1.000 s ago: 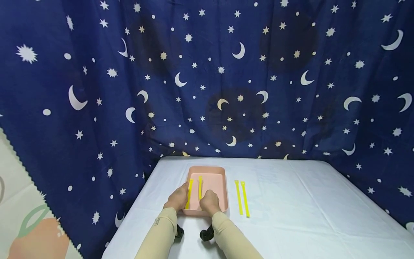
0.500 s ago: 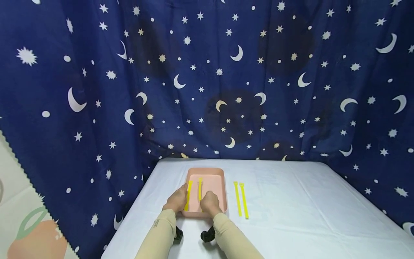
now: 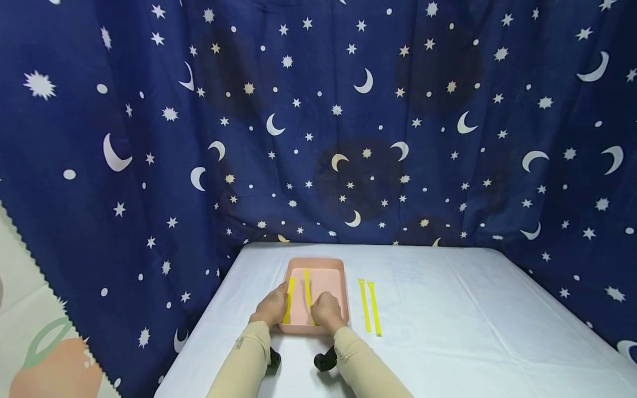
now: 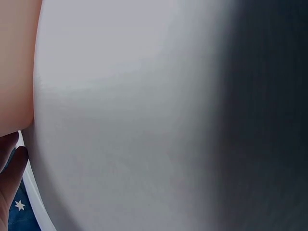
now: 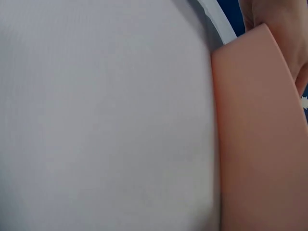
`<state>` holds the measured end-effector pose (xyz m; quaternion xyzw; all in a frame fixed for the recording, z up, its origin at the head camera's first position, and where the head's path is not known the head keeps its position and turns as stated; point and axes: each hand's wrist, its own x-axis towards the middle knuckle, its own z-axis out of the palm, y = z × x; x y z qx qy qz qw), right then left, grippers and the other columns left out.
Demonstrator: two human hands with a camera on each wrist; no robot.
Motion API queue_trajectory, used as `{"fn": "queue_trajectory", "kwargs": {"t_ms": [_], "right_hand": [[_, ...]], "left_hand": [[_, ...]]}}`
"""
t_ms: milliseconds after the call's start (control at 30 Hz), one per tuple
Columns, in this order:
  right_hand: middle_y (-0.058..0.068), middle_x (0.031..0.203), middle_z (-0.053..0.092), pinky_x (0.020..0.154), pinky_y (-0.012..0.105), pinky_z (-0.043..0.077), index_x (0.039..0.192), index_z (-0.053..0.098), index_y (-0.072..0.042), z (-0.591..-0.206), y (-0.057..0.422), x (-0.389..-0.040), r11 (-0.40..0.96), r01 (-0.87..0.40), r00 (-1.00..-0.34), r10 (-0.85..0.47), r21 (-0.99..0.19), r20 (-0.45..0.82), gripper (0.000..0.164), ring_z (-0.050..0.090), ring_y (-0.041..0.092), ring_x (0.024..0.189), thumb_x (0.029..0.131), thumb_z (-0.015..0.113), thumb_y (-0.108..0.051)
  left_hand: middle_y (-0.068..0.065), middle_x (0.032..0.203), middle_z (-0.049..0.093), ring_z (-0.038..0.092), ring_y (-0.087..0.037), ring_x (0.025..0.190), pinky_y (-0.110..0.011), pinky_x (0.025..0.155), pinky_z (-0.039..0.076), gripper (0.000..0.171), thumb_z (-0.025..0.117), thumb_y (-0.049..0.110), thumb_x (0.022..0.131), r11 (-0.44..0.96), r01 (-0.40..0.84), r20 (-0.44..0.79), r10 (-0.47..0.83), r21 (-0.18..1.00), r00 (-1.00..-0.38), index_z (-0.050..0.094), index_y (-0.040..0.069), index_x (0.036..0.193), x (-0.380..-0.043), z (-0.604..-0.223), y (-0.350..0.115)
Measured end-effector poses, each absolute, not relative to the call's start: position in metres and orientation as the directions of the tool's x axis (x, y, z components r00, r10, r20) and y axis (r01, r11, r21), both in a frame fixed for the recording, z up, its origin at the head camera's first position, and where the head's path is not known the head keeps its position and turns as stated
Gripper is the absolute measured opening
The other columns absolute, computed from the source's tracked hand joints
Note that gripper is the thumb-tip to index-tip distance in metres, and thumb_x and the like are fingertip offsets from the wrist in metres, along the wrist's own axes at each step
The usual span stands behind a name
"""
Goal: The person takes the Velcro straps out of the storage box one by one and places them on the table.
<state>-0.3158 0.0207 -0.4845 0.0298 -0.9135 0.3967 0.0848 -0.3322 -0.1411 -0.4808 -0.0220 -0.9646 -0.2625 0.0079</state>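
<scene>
A shallow pink tray [image 3: 334, 265] sits on the table with two yellow cable straps in it. My left hand [image 3: 270, 305] holds the tray's left side; in the left wrist view its fingertips [image 4: 18, 161] are at the tray wall. One cable strap [image 3: 289, 301] lies along that side inside the tray. Over the tray's near edge, my right hand [image 3: 327, 310], fingers curled, pinches the near end of the other cable strap [image 3: 307, 284]. That strap's far part is raised, with a shadow beside it. In the right wrist view, the tray wall partly hides the right hand.
Two more yellow cable straps, one [image 3: 365, 305] beside the other [image 3: 375, 308], lie side by side on the white table [image 3: 448, 331], right of the tray. A dark blue curtain [image 3: 318, 110] with moons and stars hangs behind the table.
My right hand has shifted slightly right, and the far end of its cable strap has risen off the tray floor. The left hand stays at the tray.
</scene>
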Motion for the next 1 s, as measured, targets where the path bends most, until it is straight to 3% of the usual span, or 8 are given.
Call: {"fn": "queue_trajectory", "kwargs": {"t_ms": [400, 1000], "right_hand": [[-0.012, 0.039, 0.027, 0.039, 0.017, 0.022, 0.046, 0.032, -0.019, -0.481, 0.031, -0.314, 0.661, -0.19, -0.97, -0.015, -0.726, 0.241, 0.048, 0.027, 0.006, 0.037, 0.081, 0.055, 0.004], [-0.007, 0.048, 0.038, 0.042, 0.016, 0.03, 0.051, 0.041, -0.015, -0.484, 0.046, -0.318, 0.587, -0.24, -0.964, -0.052, -0.773, 0.26, 0.042, 0.037, 0.007, 0.044, 0.084, 0.06, 0.004]], "left_hand": [[-0.011, 0.158, 0.042, 0.042, -0.031, 0.145, -0.049, 0.121, 0.036, 0.048, 0.036, 0.016, 0.109, 0.87, 0.037, 0.025, 0.029, 0.492, -0.999, 0.035, 0.006, 0.155, -0.333, -0.478, -0.141], [-0.011, 0.158, 0.042, 0.042, -0.031, 0.145, -0.05, 0.121, 0.036, 0.048, 0.036, 0.018, 0.109, 0.861, 0.031, 0.014, 0.027, 0.507, -1.0, 0.034, 0.008, 0.156, -0.335, -0.483, -0.142]]}}
